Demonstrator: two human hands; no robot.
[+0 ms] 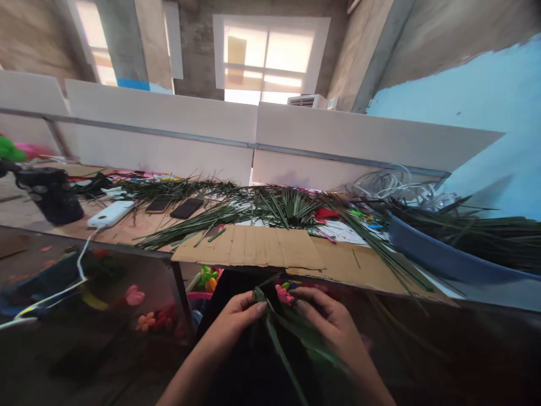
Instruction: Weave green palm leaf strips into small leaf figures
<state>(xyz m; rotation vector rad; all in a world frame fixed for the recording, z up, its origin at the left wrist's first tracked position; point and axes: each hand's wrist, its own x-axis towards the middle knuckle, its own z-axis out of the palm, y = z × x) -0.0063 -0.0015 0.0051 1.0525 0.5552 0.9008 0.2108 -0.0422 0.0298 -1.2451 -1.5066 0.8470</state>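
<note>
Below the front edge of the table, my left hand (234,321) and my right hand (327,321) meet over a bunch of long green artificial leaves (281,344). Both hands pinch the top of the bunch, the left from the left side, the right from the right. A small pink flower piece (284,294) sits at the tips of my right fingers, touching the leaves. The leaves trail down and to the right between my forearms.
A cardboard sheet (270,248) lies on the table edge, with heaps of green leaf blades (279,206) behind it. A blue tub (439,256) of leaves stands right. Two phones (186,207), a white power bank (110,214) and a dark bottle (54,194) lie left. Coloured plastic flowers (147,321) sit below.
</note>
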